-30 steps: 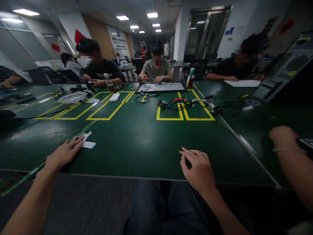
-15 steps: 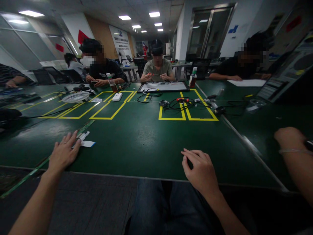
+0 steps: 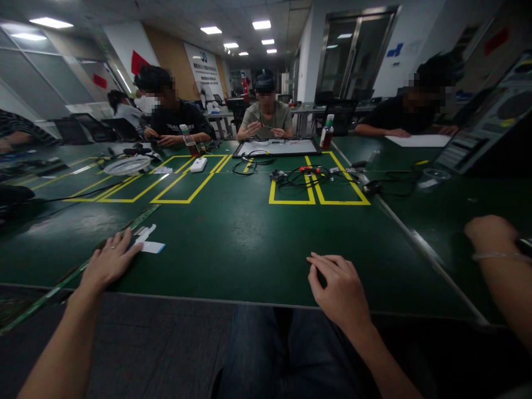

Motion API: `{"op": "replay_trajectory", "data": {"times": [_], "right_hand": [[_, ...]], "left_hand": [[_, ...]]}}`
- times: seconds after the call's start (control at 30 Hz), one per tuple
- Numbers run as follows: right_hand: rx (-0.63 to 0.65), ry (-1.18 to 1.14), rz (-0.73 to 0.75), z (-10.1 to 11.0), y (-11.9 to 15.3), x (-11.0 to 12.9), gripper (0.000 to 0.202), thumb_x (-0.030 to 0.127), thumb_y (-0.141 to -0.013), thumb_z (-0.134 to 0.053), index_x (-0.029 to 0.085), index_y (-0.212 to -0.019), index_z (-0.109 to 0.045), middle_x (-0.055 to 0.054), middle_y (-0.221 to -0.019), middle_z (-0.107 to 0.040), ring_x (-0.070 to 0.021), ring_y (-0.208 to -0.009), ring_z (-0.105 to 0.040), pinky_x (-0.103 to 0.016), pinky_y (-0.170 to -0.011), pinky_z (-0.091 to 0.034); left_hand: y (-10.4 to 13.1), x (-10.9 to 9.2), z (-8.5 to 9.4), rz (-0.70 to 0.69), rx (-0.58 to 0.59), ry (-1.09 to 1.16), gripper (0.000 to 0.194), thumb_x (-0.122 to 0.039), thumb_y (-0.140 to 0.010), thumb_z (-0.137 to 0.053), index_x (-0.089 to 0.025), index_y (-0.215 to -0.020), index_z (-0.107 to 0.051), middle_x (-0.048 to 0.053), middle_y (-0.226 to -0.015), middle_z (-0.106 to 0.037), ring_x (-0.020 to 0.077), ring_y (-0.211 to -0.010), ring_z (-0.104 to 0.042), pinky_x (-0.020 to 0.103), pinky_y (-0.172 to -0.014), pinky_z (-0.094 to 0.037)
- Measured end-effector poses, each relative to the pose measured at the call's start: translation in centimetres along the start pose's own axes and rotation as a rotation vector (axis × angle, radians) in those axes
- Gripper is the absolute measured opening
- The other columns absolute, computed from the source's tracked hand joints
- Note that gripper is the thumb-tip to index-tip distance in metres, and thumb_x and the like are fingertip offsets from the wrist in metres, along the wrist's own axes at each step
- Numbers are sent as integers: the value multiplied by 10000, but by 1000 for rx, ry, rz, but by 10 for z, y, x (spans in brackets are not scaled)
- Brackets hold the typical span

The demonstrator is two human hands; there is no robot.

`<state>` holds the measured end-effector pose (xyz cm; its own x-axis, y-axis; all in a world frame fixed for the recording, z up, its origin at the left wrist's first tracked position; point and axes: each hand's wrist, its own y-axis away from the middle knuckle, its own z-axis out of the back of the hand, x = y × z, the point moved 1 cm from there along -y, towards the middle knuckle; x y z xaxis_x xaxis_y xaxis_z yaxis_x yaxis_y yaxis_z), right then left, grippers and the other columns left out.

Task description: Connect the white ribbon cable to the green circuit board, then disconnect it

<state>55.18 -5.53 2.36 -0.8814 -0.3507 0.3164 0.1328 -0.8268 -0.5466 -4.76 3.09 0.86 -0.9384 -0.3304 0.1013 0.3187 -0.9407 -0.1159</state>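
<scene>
My left hand (image 3: 108, 262) lies palm down on the green table (image 3: 233, 255) with its fingers spread. Its fingertips reach the edge of a white flat strip with a blue end (image 3: 152, 247), which looks like a ribbon cable. Whether anything lies beneath the palm is hidden. A ring shows on one finger. On the right, my right hand (image 3: 339, 285) rests near the table's front edge, fingers loosely bent and a gap between thumb and index finger. Nothing shows in it.
Yellow tape outlines (image 3: 293, 203) mark the table beyond my hands. Black cables (image 3: 301, 176), a white box (image 3: 198, 164), a small fan (image 3: 127, 165) and bottles (image 3: 327, 132) stand or lie farther back. Another person's arm (image 3: 494, 238) rests at right. Several people sit around the table.
My left hand has slid slightly down and its fingers have shifted. The white strip has moved a little to the right and more of it shows. My right hand stays nearly still.
</scene>
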Motion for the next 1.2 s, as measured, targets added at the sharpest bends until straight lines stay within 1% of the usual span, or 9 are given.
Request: {"op": "replay_trajectory", "data": {"times": [0.17,0.33,0.47,0.53,0.6,0.73,0.83,0.97,1.2], "right_hand": [[11,-13,-5,0,0,1,260,210,-982,-575,229,-1136,-784,-69,-1198,-793,-259,-1050,-682,-453,-908,-524],[13,-8,-2,0,0,1,270,206,-981,-572,232,-1147,-783,-69,-1203,-792,-257,-1048,-683,-455,-904,-535],[6,-2,3,-2,1,0,274,205,-971,-579,240,-1142,-789,-67,-1198,-794,-258,-1039,-688,-454,-905,-541],[4,-1,13,-3,1,-1,275,208,-971,-578,241,-1142,-791,-67,-1201,-793,-257,-1039,-689,-454,-908,-541],[5,-4,19,-3,1,-1,278,212,-977,-572,241,-1146,-790,-70,-1207,-792,-257,-1042,-688,-455,-908,-543],[12,-14,8,-2,1,0,282,209,-987,-563,238,-1160,-783,-69,-1211,-790,-254,-1052,-682,-454,-910,-546],[21,-10,0,-1,0,1,274,209,-985,-571,230,-1162,-779,-66,-1212,-789,-254,-1059,-679,-455,-916,-541],[25,-8,-4,-1,1,0,268,210,-983,-570,231,-1152,-776,-66,-1209,-789,-255,-1054,-681,-449,-907,-537],[-28,53,-49,-3,1,-3,320,235,-978,-578,219,-1257,-735,-79,-1262,-772,-275,-1104,-674,-447,-909,-513]], "left_hand": [[8,-8,5,-42,-50,160,792,-550,-1033,-258,-57,-1651,-307,191,-1700,-315,350,-1603,-272,573,-1228,-320],[23,-24,16,-35,5,228,788,-580,-1047,-211,-69,-1629,-355,180,-1666,-405,343,-1542,-402,493,-1221,-359],[38,-63,35,158,51,116,775,-617,-1030,-189,-116,-1481,-573,243,-1392,-661,444,-1297,-624,544,-1033,-501],[39,-88,42,249,59,113,794,-632,-1016,-195,-91,-1370,-656,277,-1241,-710,478,-1156,-683,553,-903,-551],[35,-111,43,230,56,131,795,-619,-1003,-235,-34,-1307,-678,308,-1235,-695,484,-1131,-685,562,-895,-555],[27,-145,30,-78,-22,140,782,-514,-1000,-260,91,-1364,-594,347,-1431,-578,453,-1401,-523,548,-1145,-429],[38,-167,21,-339,-39,209,786,-484,-1034,-196,76,-1511,-474,294,-1579,-474,394,-1547,-366,537,-1259,-298],[78,-204,27,-632,-4,312,707,-461,-1078,-221,-61,-1652,-325,174,-1709,-319,303,-1619,-242,518,-1314,-207],[172,-285,66,-1020,41,424,677,-284,-1088,-338,-239,-1719,-99,46,-1763,-149,225,-1644,-121,476,-1347,-158]]}}
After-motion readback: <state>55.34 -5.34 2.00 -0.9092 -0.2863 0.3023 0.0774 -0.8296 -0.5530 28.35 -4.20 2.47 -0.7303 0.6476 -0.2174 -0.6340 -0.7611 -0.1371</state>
